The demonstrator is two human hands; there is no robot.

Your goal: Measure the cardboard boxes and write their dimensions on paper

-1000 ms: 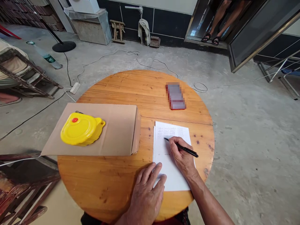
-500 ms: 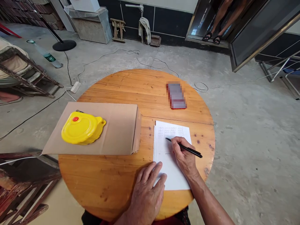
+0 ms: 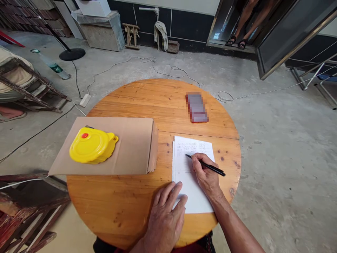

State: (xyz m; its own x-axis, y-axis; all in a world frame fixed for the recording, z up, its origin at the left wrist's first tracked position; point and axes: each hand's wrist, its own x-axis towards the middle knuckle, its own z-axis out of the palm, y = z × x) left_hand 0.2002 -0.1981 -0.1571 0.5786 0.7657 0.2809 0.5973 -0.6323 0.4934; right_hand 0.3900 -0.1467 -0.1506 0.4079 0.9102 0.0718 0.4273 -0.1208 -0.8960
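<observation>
My right hand [image 3: 206, 174] is closed around a black pen [image 3: 213, 168], whose tip meets the paper. Several rows of small handwriting fill the upper part of the white sheet of paper [image 3: 193, 196], and another sheet's edge shows beneath it. Flat across the sheet's lower left edge and the tabletop lies my left hand [image 3: 167, 218], fingers spread and holding nothing. To the left a cardboard box [image 3: 134, 144] carries a yellow tape measure [image 3: 91, 146] with a red button. A phone-shaped thing with a red edge [image 3: 197, 107], blurred out, rests beyond the paper.
Everything stands on a round wooden table [image 3: 113, 200]. Wooden chairs [image 3: 28, 80] are at the left, near a plastic bottle [image 3: 56, 68] and a power strip [image 3: 85, 100]. Cables [image 3: 181, 72] cross the concrete floor. A person's legs [image 3: 244, 21] show in the doorway.
The whole view has shifted very slightly. Both hands keep their places on the paper, and the pen tip stays at nearly the same spot.
</observation>
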